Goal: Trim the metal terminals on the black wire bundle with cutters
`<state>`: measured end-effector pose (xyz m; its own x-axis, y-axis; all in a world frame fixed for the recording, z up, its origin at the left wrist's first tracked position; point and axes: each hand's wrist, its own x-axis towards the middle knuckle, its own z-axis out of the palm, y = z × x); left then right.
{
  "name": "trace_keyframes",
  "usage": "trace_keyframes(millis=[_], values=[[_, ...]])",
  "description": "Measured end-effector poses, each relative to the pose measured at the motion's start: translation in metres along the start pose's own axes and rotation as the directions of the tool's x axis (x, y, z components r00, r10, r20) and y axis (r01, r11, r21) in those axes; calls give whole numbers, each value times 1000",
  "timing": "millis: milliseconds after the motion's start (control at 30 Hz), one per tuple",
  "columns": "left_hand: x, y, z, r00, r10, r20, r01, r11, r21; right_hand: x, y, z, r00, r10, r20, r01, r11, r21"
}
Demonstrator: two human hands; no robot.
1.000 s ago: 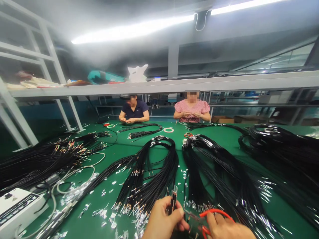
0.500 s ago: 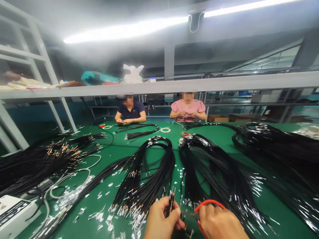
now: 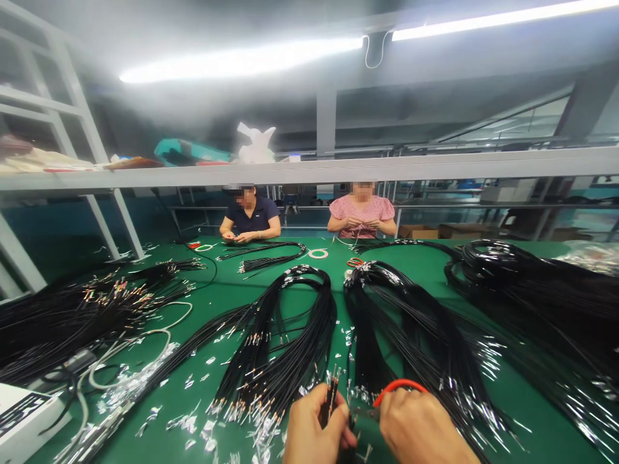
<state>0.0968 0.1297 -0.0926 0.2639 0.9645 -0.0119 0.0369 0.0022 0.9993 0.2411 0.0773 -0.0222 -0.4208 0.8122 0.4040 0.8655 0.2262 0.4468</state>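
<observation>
Green tabletop point(image 3: 425, 258) all across, strewn with glinting silvery scraps point(image 3: 193, 422). Black wire bundles point(image 3: 290, 335) everywhere, their tips flashing copper and silver. The right hand point(image 3: 420, 432) shows a bright red-orange handle loop point(image 3: 399, 385); the left hand point(image 3: 312, 432) grips black wire ends point(image 3: 331, 386). White cord point(image 3: 140, 338) at left, white box point(image 3: 24, 419) with black print. Across, one navy shirt point(image 3: 255, 211), one pink patterned top point(image 3: 360, 211).

Wire bundles point(image 3: 290, 335) on table point(image 3: 232, 290)
</observation>
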Motion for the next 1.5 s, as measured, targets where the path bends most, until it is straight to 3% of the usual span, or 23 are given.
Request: trace_keyframes(millis=[100, 267, 367, 467, 533, 600, 700, 767, 900, 967, 1067, 1267, 1500], values=[[0, 1, 0, 1000, 9, 13, -9, 1000, 27, 2, -1, -2, 1000, 0, 2, 0, 1000, 22], [-1, -1, -1, 999, 38, 17, -40, 989, 142, 13, -6, -18, 970, -107, 216, 124, 990, -63], [-2, -2, -1, 998, 63, 31, -68, 975, 213, 15, -6, -23, 948, -160, 273, 176, 984, -35], [-2, 1, -2, 997, 60, 51, -69, 978, 197, 9, -2, -14, 970, -125, 208, 107, 990, 96], [-2, 6, -5, 998, 38, 59, -44, 993, 105, 2, 3, -2, 982, 12, 187, -70, 950, 306], [-1, 11, -10, 992, -37, 123, 43, 998, -43, -4, 10, 12, 933, 219, 287, -346, 765, 542], [1, 16, -18, 933, -162, 323, 227, 958, -176, -6, 18, 28, 860, 325, 395, -510, 600, 617], [1, 17, -23, 878, -208, 432, 309, 934, -179, -6, 17, 36, 818, 329, 472, -575, 494, 652], [0, 21, -34, 776, -248, 581, 420, 889, -182, -9, -4, 49, 710, 227, 667, -697, 88, 712], [-2, 24, -38, 732, -230, 641, 454, 866, -207, -12, -16, 51, 684, 194, 703, -702, -83, 707], [-5, 28, -40, 701, -202, 684, 447, 872, -201, -17, -30, 50, 678, 196, 709, -661, -258, 704], [-12, 30, -29, 715, -139, 685, 324, 934, -148, -25, -47, 45, 687, 192, 701, -578, -440, 687], [-22, 7, -14, 845, -226, 485, 332, 932, -145, -35, -51, 44, 673, 220, 706, -545, -498, 674]])
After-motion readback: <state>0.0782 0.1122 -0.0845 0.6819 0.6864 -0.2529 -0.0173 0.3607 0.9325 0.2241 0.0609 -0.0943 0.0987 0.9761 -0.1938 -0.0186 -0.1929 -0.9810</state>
